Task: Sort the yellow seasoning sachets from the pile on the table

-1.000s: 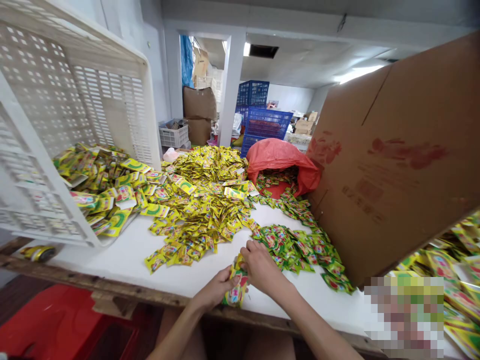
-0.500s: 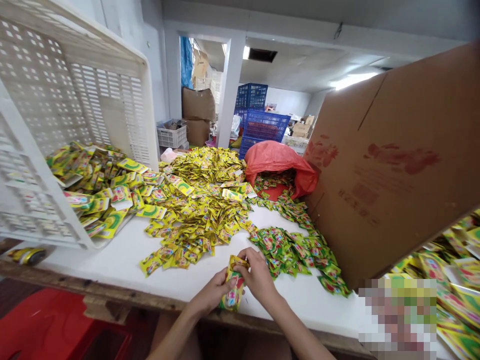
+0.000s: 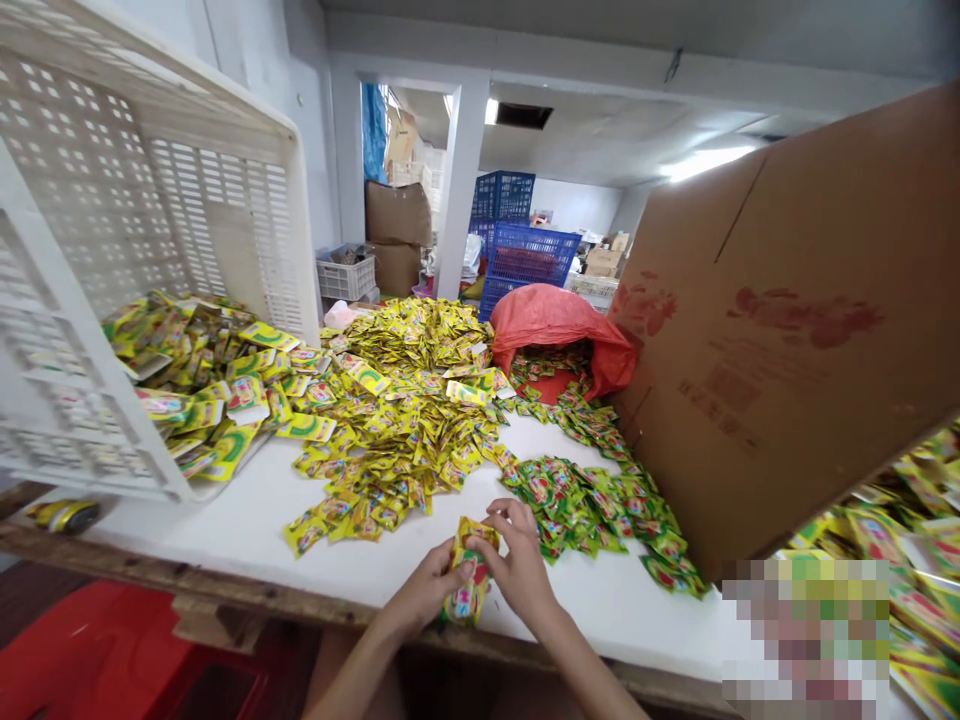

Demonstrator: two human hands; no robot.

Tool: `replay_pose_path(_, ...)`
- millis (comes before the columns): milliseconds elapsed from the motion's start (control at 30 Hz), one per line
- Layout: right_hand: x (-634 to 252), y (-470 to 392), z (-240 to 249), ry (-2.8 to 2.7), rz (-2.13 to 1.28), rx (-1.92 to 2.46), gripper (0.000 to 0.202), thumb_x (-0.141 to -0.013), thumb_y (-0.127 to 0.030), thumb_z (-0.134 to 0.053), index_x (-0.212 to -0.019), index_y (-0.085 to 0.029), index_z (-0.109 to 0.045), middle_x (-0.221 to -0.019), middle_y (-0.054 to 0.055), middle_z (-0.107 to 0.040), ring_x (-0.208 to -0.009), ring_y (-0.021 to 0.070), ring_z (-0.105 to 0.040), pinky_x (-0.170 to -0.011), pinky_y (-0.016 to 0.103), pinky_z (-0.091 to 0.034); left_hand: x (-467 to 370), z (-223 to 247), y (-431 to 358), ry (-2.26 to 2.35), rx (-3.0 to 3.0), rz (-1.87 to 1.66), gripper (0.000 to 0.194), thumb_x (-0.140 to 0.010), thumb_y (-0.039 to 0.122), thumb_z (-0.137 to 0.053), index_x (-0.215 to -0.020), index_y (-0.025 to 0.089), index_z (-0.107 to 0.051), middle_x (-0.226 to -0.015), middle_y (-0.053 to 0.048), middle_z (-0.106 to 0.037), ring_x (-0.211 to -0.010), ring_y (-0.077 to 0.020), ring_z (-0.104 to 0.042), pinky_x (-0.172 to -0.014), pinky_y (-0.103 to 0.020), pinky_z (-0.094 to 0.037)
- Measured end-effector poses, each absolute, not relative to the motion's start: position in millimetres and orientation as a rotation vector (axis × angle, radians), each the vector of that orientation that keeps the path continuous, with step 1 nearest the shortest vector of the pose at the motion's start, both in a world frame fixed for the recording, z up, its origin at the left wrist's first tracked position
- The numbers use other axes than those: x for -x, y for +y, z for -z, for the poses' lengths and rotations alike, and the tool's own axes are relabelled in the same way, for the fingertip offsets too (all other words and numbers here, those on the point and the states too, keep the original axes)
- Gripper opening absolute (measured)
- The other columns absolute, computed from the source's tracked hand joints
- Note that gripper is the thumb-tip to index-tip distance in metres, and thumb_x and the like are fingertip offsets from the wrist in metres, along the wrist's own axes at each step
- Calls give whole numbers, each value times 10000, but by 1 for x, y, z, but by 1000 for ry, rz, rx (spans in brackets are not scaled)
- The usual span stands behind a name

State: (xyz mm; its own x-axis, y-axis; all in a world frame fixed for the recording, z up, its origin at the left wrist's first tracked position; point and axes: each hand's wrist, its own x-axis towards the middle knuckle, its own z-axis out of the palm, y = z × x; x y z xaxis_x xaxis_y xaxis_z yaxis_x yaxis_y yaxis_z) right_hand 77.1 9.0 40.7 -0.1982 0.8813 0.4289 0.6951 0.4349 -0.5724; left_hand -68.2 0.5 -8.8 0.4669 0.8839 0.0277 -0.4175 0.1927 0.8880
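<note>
My left hand (image 3: pixel 429 585) is closed around a small yellow-green printed packet (image 3: pixel 466 600), its thumb across the front, just above the table's near edge. At the packet's upper end sits a yellow sachet (image 3: pixel 470 530); whether it is inside or in front I cannot tell. The thumb of my right hand (image 3: pixel 519 560) presses there, its other fingers curled and partly hidden. Beyond my hands lies a heap of yellow sachets (image 3: pixel 420 440). Green sachets (image 3: pixel 562 495) form a pile just past my right hand.
A white crate (image 3: pixel 300 220) lies tipped at left, spilling flat printed packets (image 3: pixel 232 440). A red sack (image 3: pixel 547 310) opens toward me with green sachets. At right leans a large cardboard box (image 3: pixel 765 300), more packets beyond it. A red stool (image 3: pixel 97 650) stands below the table edge.
My right hand's index finger has lifted slightly off the packet's top, while its thumb stays there. The left hand keeps its hold. The view has shifted a little.
</note>
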Motion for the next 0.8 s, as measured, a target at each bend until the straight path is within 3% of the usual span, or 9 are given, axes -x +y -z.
replay_pose_path(133,-84,9,-36,-1974,-401,1289,98,-791,-280,-541,-798,-208,-607,-1094,63,-492,-1022,231,-416,-879,366,-333,68,7,0,575,-981,-976,477,-709,382,-644,-1116,155,-544,-958,-93,-638,-835,-224,-602,-755,-340,-447)
replay_pose_path(267,-86,14,-26,-1871,-447,1305,122,-748,-272,-588,-852,-210,-573,-1055,66,-520,-998,228,-444,-866,361,-349,70,5,-1,602,-975,-935,468,-705,394,-644,-1099,159,-550,-934,-95,-641,-767,-208,-618,-704,-326,-456)
replay_pose_path(400,-82,13,-21,-1833,-454,1342,110,-727,-292,-619,-718,-202,-557,-992,50,-557,-963,218,-469,-842,343,-362,72,6,-1,607,-996,-943,486,-693,395,-655,-1103,157,-548,-900,-93,-646,-761,-208,-615,-678,-308,-453)
replay_pose_path(500,-86,8,-28,-1929,-461,1360,179,-781,-329,-565,-651,-206,-583,-1004,42,-563,-969,216,-471,-852,350,-349,72,5,-1,614,-1012,-953,493,-687,397,-660,-1098,146,-556,-875,-89,-652,-779,-211,-604,-695,-308,-444)
replay_pose_path(667,-93,3,-50,-2005,-338,1387,131,-809,-327,-540,-857,-262,-643,-1059,37,-536,-1019,220,-443,-863,361,-325,71,1,-2,644,-1031,-947,425,-699,370,-654,-1047,138,-583,-884,-68,-645,-816,-203,-577,-757,-305,-419)
replay_pose_path(800,-88,1,-51,-2142,-330,1383,125,-812,-298,-540,-798,-274,-662,-1073,21,-527,-1046,221,-408,-854,357,-305,73,3,-1,666,-1060,-990,368,-700,357,-653,-981,130,-586,-878,-58,-629,-843,-200,-554,-768,-292,-411)
